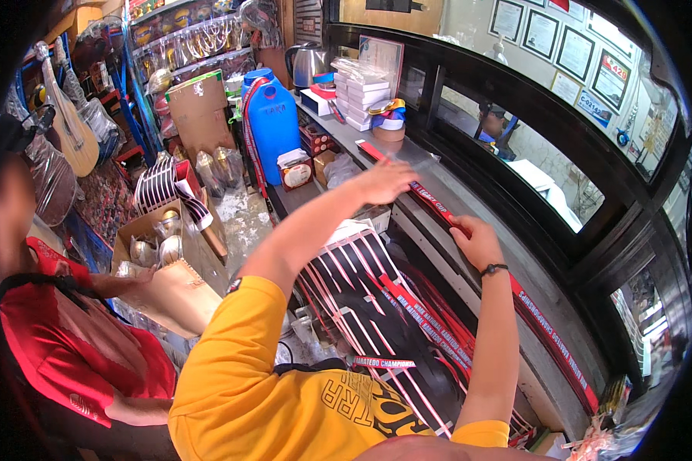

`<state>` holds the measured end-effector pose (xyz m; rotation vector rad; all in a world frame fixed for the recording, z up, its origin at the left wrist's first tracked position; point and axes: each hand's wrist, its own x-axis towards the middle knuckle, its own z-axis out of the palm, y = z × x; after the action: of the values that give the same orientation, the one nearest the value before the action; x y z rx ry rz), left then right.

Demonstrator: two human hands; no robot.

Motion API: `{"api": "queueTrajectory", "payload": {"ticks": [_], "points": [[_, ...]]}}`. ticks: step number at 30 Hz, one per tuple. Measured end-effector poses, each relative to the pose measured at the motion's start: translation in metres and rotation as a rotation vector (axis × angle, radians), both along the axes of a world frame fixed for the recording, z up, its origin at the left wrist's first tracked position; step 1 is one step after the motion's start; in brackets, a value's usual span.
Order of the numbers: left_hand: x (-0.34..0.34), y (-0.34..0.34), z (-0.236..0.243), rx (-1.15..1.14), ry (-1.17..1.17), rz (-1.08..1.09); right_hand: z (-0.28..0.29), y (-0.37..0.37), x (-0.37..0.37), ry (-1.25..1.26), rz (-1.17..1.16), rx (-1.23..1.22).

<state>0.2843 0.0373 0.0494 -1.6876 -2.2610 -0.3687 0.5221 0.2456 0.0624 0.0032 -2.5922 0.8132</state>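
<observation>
The long grey desk [469,201] runs along under the dark-framed window, and a long red ribbon with white print [515,296] lies stretched along it from the far end toward the near right corner. It looks flat and narrow, glossy, with lettering along its whole length. Below the desk's front edge hangs a bundle of black ribbons with white and red stripes [361,288], spilling down in front of me, with more red printed ribbons draped across it.

At the far end of the desk stands a big blue plastic jerrycan [273,123], beside it a stack of white flat boxes [365,98] and rolls of coloured tape [390,119]. A brown cardboard box [200,111] sits further left on the floor side.

My left hand [384,183] is spread flat, fingers apart, pressing down near the ribbon's far end. My right hand [475,240] rests on the ribbon midway along, fingers curled down onto it; whether it pinches the ribbon I cannot tell. To my left sits a person in a red shirt [61,338].
</observation>
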Motion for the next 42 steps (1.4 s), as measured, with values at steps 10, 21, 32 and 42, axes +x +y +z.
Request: {"api": "queueTrajectory", "payload": {"ticks": [10, 21, 32, 42], "points": [[-0.085, -0.014, 0.038, -0.308, 0.149, 0.169, 0.002, -0.001, 0.001, 0.017, 0.022, 0.044], [-0.123, -0.006, 0.002, -0.074, 0.254, 0.18, 0.0, 0.0, -0.001, -0.016, 0.002, 0.04], [-0.128, -0.006, -0.002, -0.019, 0.089, 0.246, 0.0, 0.001, -0.001, 0.044, 0.024, 0.07], [-0.122, -0.009, -0.009, 0.077, 0.147, 0.318, 0.001, 0.0, 0.0, 0.03, 0.018, 0.055]]}}
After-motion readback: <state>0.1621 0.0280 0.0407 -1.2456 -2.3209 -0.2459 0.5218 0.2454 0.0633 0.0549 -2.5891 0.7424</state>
